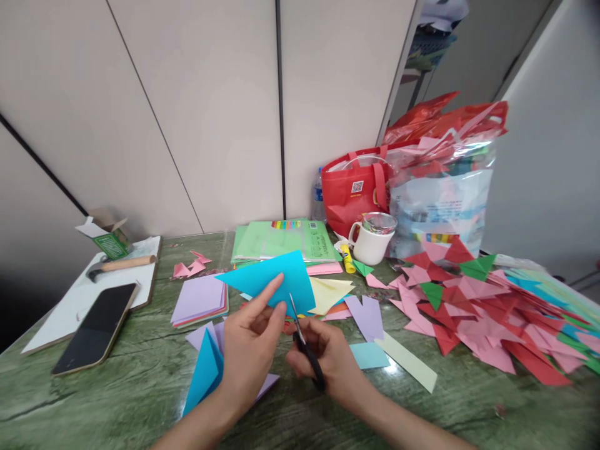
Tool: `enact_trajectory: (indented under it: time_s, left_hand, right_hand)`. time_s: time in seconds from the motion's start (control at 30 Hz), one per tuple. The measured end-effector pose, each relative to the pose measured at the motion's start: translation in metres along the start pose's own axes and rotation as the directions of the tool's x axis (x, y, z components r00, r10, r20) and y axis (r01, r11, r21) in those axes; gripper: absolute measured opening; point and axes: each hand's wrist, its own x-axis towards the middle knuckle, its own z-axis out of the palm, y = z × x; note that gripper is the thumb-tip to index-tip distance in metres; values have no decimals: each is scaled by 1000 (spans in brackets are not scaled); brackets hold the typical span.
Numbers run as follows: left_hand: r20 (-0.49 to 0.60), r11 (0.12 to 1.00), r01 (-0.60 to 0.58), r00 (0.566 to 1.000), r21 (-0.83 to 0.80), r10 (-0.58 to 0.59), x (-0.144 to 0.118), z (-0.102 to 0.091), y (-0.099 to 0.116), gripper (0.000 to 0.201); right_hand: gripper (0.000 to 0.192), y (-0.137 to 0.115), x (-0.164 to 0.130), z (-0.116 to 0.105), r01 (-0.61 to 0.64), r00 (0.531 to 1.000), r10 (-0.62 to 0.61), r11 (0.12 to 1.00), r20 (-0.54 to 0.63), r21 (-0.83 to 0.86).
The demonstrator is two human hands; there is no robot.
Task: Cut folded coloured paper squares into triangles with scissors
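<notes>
My left hand (pixel 253 334) pinches a folded sheet of blue paper (pixel 276 275), a long pointed shape with its tip to the left. In my right hand (pixel 325 353) is a pair of scissors (pixel 305 344) with black handles. One blade lies across the front of the blue paper near its lower right part; whether it is cutting cannot be made out. Below my left wrist rests another folded blue paper (pixel 204 372) on lilac sheets. To the right of the scissors lie a lilac notched piece (pixel 368 317), a light blue piece (pixel 369 355) and a pale green strip (pixel 407 361).
A square paper stack (pixel 199 300), phone (pixel 97 328) and hammer (pixel 122 265) stand left. Behind are green paper packs (pixel 281 240), a glue stick (pixel 347 258), a white mug (pixel 372 240) and a red bag (pixel 349 194). Folded red and pink pieces (pixel 469 300) heap at right.
</notes>
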Motion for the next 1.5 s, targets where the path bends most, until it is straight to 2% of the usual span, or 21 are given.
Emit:
enact_trajectory:
  time_s: [0.2, 0.37, 0.67, 0.87, 1.07, 1.27, 1.5]
  left_hand:
    - [12, 998, -18, 1000, 52, 18, 1, 0, 0, 41]
    - [37, 999, -33, 999, 27, 32, 2, -2, -1, 47]
    - [38, 999, -23, 999, 35, 22, 16, -16, 0, 48]
    - [81, 995, 2, 997, 97, -10, 16, -17, 9, 37]
    - [137, 997, 27, 990, 68, -36, 15, -15, 3, 34]
    - [109, 995, 33, 993, 99, -44, 13, -15, 5, 33]
    - [77, 994, 39, 996, 106, -47, 13, -14, 8, 33]
  right_hand:
    - [36, -1, -1, 2, -31, 999, 31, 999, -30, -14]
    - [36, 2, -1, 1, -17, 999, 17, 1000, -33, -13]
    - [38, 7, 1, -1, -20, 999, 20, 1000, -35, 9]
    - [40, -3, 1, -3, 47, 999, -47, 999, 1, 20]
    - [54, -3, 2, -9, 113, 989, -120, 990, 82, 80]
    - [33, 0, 2, -8, 101, 994, -104, 993, 42, 64]
    - [29, -6, 1, -4, 87, 996, -88, 996, -8, -6]
